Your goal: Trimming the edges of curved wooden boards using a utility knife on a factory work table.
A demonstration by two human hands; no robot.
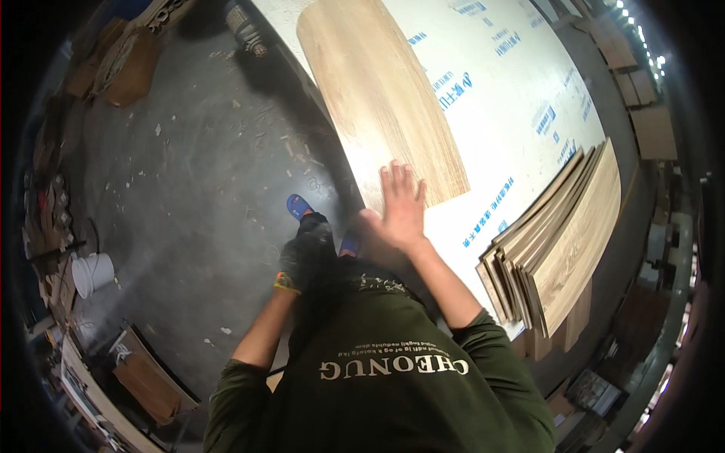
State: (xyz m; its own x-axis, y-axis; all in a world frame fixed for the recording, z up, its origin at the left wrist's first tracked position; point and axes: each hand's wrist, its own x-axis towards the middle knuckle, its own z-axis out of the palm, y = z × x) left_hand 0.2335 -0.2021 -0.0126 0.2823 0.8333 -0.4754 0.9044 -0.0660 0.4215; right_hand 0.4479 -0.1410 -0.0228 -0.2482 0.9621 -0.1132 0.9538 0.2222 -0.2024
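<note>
My bare right hand [402, 205] lies with its fingers spread on the near end of a long wood-grain board [385, 98]. The board rests on a white sheet-topped table [491, 128] with blue print, along its left side. My left hand [300, 260], in a dark glove with a bright cuff, hangs beside the table in front of my dark trousers. Its fingers blend into the dark cloth, so I cannot make out their pose or whether they hold anything.
A leaning stack of wood-grain boards [563, 249] stands on the table's right side, reaching past its edge. A white bucket [93, 273] sits far left on the grey floor [204, 166], which has scattered scraps. Cardboard [130, 64] lies at the far left.
</note>
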